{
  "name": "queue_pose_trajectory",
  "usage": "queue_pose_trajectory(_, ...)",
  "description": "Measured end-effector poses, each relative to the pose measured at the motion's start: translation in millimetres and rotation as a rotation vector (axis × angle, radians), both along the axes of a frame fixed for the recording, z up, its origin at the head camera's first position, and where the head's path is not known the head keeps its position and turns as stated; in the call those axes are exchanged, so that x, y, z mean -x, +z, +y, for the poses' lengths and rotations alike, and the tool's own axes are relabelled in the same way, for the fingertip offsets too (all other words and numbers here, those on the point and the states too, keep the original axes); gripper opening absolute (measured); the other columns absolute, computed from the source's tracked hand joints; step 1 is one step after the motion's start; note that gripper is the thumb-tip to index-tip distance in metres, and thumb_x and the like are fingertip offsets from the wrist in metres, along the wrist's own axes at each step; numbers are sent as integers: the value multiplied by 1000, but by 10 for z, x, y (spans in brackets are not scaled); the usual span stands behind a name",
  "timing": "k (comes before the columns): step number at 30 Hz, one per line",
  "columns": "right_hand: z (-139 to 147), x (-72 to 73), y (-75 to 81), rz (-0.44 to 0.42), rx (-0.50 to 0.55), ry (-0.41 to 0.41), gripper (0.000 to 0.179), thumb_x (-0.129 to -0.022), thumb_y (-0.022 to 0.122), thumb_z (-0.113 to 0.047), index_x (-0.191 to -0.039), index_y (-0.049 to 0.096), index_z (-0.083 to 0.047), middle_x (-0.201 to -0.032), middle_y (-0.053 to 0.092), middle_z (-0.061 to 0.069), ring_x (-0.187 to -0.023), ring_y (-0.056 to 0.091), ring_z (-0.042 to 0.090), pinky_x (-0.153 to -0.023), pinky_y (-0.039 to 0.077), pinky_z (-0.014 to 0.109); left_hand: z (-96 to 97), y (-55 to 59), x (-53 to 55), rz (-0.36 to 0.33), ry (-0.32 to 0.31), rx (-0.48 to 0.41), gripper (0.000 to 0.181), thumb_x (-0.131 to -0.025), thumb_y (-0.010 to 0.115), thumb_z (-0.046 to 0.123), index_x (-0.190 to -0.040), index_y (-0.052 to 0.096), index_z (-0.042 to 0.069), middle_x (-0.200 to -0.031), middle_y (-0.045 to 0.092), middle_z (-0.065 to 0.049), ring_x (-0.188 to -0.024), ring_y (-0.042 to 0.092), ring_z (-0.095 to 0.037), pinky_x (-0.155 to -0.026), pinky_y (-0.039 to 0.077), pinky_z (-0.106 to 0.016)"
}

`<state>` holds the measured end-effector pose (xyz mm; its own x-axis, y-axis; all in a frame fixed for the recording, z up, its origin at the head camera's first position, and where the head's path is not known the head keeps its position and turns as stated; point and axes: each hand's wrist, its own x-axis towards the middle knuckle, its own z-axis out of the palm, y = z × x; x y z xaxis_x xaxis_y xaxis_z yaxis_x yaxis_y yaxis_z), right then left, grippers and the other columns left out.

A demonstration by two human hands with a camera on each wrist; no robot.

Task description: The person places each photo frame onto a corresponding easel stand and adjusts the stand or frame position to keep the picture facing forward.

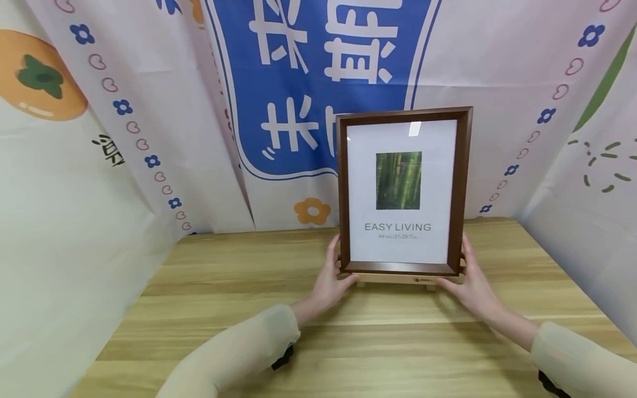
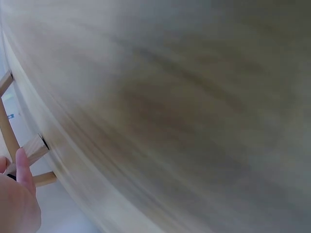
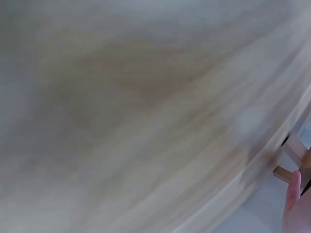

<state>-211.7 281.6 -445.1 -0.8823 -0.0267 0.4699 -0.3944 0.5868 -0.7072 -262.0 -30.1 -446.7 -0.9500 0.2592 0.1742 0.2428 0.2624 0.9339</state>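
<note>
A brown picture frame (image 1: 404, 268) stands upright, leaning slightly back, with a small green bamboo picture and the words "EASY LIVING" behind its glass. Under it shows the front ledge of a light wooden tabletop easel (image 1: 393, 278), whose legs (image 2: 8, 126) appear in the left wrist view. My left hand (image 1: 328, 283) grips the easel's left end at the frame's lower corner, thumb along the ledge and fingers partly hidden behind. At the opposite corner my right hand (image 1: 475, 287) holds the easel's right end likewise, its thumb (image 3: 293, 191) against the wood.
The wood-grain table (image 1: 239, 331) extends left, right and in front of the frame. A printed cloth (image 1: 278, 204) with a blue panel hangs close behind. White patterned cloth also rises along the left side (image 1: 74, 221) and the right side (image 1: 587, 221).
</note>
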Motion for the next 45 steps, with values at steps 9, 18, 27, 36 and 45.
queue_pose_trajectory(9, -146, 115, -19, -71, -11, 27, 121, -78, 80, -2, -156, -10, -19, -149, 20, 36, -124, 37, 55, -95, 40, 64, -206, -9, -49, 24, 37, 18, 105, -84, 73, -1, -154, 6, 41, -148, 24, -36, -121, 41, -58, -60, 59, -32)
queue_pose_trajectory(18, -227, 180, -44, -39, -3, 36, 120, -76, 80, 3, -156, -8, -15, -148, 23, 35, -124, 38, 52, -94, 42, 63, -295, 16, -44, 39, 42, 49, 104, -85, 72, 0, -154, 5, 40, -149, 22, -35, -122, 41, -58, -61, 59, -32)
queue_pose_trajectory(27, -284, 214, -54, -30, 6, 59, 120, -77, 80, 2, -156, -8, -17, -149, 23, 34, -122, 41, 51, -92, 44, 61, -359, 17, -53, 45, 50, 46, 103, -85, 72, 0, -155, 5, 33, -153, 16, -32, -124, 38, -58, -63, 59, -35)
queue_pose_trajectory(36, -304, 224, -31, -49, -3, 65, 121, -77, 80, 1, -156, -9, -19, -149, 21, 37, -121, 40, 54, -93, 42, 63, -384, -8, -52, 64, 59, 57, 106, -85, 73, 1, -153, 3, 44, -154, 16, -30, -127, 37, -55, -63, 59, -31)
queue_pose_trajectory(45, -335, 243, -24, -78, -3, 61, 121, -77, 79, 3, -156, -11, -19, -150, 19, 36, -124, 38, 53, -95, 41, 63, -416, -14, -46, 72, 92, 105, 105, -85, 73, 3, -154, 3, 41, -154, 19, -30, -127, 39, -52, -80, 57, -42)
